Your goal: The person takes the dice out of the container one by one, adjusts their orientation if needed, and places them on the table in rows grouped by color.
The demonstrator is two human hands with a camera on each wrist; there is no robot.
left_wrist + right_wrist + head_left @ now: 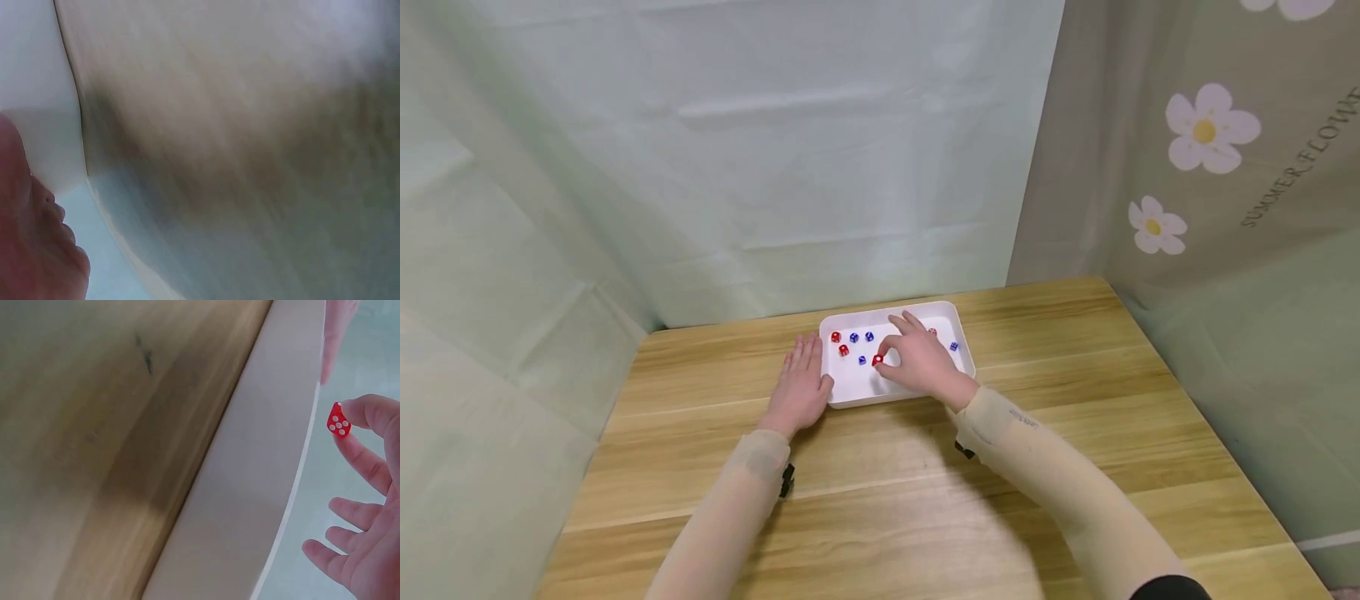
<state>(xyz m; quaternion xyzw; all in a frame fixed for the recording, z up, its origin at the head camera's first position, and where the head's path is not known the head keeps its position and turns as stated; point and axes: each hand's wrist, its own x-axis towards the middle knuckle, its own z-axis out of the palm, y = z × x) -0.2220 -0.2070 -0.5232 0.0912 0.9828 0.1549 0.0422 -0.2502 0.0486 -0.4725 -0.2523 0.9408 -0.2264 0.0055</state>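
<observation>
My right hand (pixel 920 360) pinches a red die (pixel 339 422) between thumb and index finger, its other fingers spread. The die shows white pips and is held over the white tray (pixel 865 394). At the tray's left end my left hand (pixel 801 390) lies with straight fingers along the side wall, thumb by the near corner. In the tray's left half are two red dice, one of them a red die (pixel 836 337) by the far corner, and several blue dice, among them a blue die (pixel 862 360) near the held one. Farther right lies a blue die (pixel 954 346), with a red die (pixel 932 331) partly behind my right hand.
The tray sits near the back edge of a wooden table (pixel 880 500). A pale cloth curtain (pixel 850 167) hangs behind the table, and a flowered cloth (pixel 1195 192) hangs on the right.
</observation>
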